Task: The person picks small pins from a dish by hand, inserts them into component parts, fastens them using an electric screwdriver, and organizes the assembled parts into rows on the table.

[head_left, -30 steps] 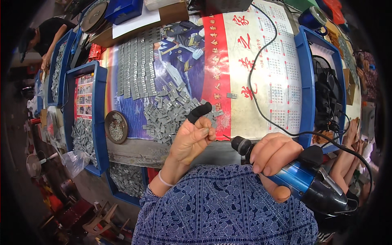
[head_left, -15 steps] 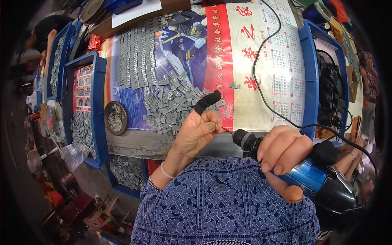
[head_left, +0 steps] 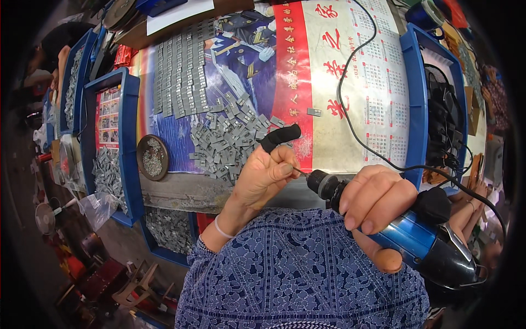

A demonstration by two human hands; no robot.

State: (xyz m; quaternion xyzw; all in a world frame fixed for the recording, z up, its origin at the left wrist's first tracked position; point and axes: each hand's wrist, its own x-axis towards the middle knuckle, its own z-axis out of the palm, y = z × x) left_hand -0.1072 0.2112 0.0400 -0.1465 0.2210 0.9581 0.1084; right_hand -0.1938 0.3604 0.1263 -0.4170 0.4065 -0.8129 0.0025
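Note:
In my right hand [head_left: 378, 205] is a blue and black corded electric screwdriver [head_left: 408, 236], held at a slant with its thin bit pointing left. The bit's end meets the pinched thumb and fingers of my left hand [head_left: 268, 172]; whatever small piece they hold there is hidden. A black cover sits on the raised left index finger. Just beyond that hand lies a loose heap of small grey rectangular parts [head_left: 227, 140]. Similar parts stand in neat rows [head_left: 181, 74] farther back on the left. One single grey part [head_left: 314, 112] lies apart on the poster.
A round dish [head_left: 152, 158] of tiny metal pieces sits left of the heap. Blue bins [head_left: 129, 148] line the left side, and another blue bin [head_left: 415, 98] with black items stands right. The black cord [head_left: 341, 93] runs across the calendar poster [head_left: 378, 131].
The screwdriver in my right hand has shifted slightly left, bringing its chuck closer to my left fingers. My left thumb and fingers look more tightly pinched around the bit's end.

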